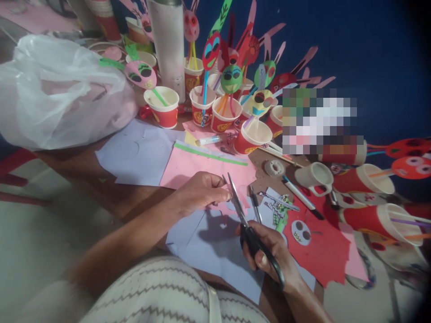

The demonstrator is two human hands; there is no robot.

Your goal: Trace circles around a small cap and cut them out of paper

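Observation:
My right hand [274, 251] grips black-handled scissors [239, 204], fingers around the loops and the blades parted slightly, pointing up and away. Close to the blades, my left hand [204, 190] pinches a small scrap of pink paper [228, 189]; its exact shape is hard to make out. Beneath both hands lie blue-grey paper [218, 255] and a pink sheet [205, 168] with a green strip along its far edge. A black pen [256, 204] rests just beyond the scissors. To the right, a small white paper face [301, 233] with dark eyes sits on jagged red paper [323, 251].
Red-and-white paper cups [226, 121] holding paper faces on straws crowd the back. A white plastic bag [63, 94] fills the left. Tape [274, 168], a white mug [314, 177], a marker [303, 197] and tipped cups [367, 224] lie at right. A tall cylinder [167, 49] stands behind.

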